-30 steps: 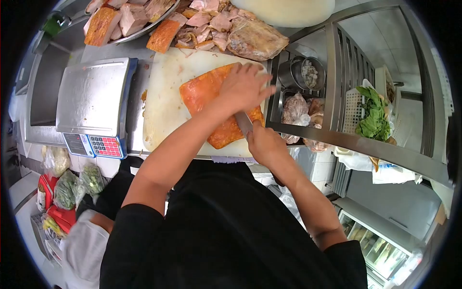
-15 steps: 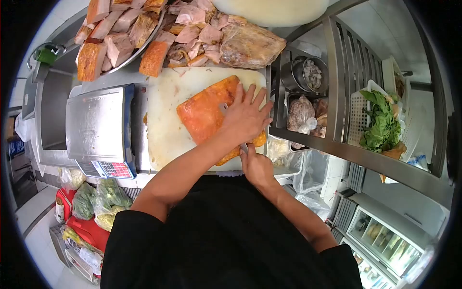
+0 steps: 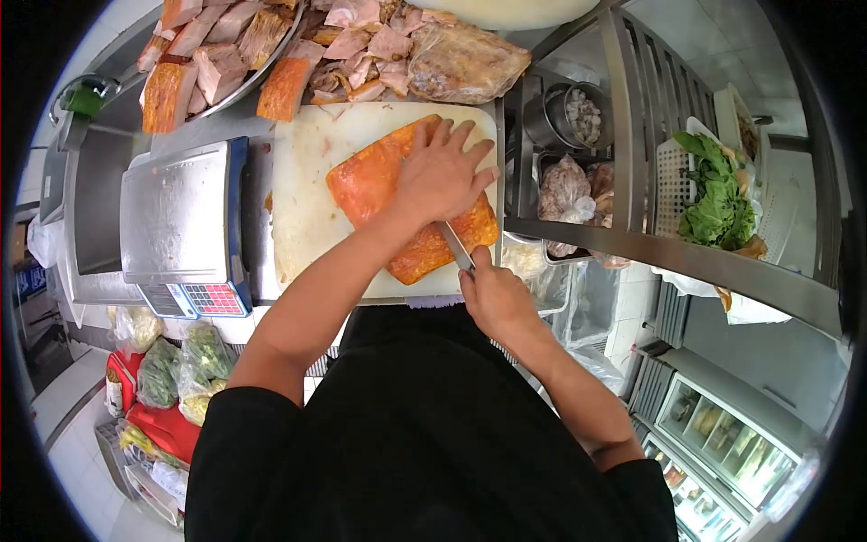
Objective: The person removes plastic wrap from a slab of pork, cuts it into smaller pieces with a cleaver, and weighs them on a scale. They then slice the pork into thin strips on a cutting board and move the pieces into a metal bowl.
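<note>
A large slab of meat with orange-brown skin (image 3: 358,187) lies at an angle on the white cutting board (image 3: 302,217). My left hand (image 3: 442,172) rests flat on the slab, fingers spread toward its far edge. Wrapped around the handle of a knife (image 3: 458,246), my right hand (image 3: 502,303) is at the board's near right side. The blade points away from me across the slab, and its tip end is hidden by my left hand. Above the board lie cut chunks of meat (image 3: 366,50) and a large browned piece of meat (image 3: 470,65).
Left of the board stands a scale (image 3: 176,217) with a steel platform. A round tray (image 3: 271,79) of thick meat pieces sits at the upper left. To the right, a metal rack (image 3: 632,135) stands beside pots (image 3: 546,122) and bagged meat (image 3: 564,194). Leafy greens (image 3: 718,203) fill a white basket.
My right hand has drawn the knife back, so more blade shows near the handle. My left hand has shifted left on the slab. The whole view has moved slightly.
</note>
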`<control>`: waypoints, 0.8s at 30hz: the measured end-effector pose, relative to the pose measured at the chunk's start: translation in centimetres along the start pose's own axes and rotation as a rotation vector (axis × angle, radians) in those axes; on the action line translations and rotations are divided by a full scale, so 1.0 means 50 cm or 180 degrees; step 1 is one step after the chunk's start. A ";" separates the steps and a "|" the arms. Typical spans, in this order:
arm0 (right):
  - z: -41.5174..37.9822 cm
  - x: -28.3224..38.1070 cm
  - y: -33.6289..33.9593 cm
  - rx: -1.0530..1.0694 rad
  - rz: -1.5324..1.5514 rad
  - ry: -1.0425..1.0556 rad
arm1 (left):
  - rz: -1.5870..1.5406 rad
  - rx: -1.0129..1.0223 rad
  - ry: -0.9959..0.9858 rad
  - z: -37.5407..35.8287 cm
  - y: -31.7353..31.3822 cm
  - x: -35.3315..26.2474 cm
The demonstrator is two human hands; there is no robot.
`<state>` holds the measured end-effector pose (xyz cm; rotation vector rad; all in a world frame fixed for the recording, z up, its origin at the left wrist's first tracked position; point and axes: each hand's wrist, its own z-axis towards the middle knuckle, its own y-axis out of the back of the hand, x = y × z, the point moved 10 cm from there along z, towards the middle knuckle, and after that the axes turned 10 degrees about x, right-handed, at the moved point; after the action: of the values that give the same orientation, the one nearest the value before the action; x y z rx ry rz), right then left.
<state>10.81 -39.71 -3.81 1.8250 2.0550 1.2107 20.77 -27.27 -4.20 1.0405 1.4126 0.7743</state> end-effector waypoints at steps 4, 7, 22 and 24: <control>0.035 -0.040 -0.070 -0.0119 -0.0060 -0.0081 | 0.0186 -0.0298 -0.0269 -0.007 -0.006 -0.013; 0.056 -0.067 -0.112 -0.0404 0.0174 0.0108 | 0.0460 -0.0374 -0.0414 -0.022 -0.024 -0.034; 0.041 -0.019 -0.038 -0.0483 -0.0115 0.0204 | 0.0140 -0.0463 -0.0455 0.006 -0.026 -0.002; 0.039 -0.044 -0.065 -0.0376 0.0042 -0.0002 | 0.0534 -0.0456 -0.0517 -0.015 -0.041 -0.021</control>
<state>9.97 -40.55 -8.02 1.7881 1.9297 1.3047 19.67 -28.95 -5.55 1.0940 1.1258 0.8790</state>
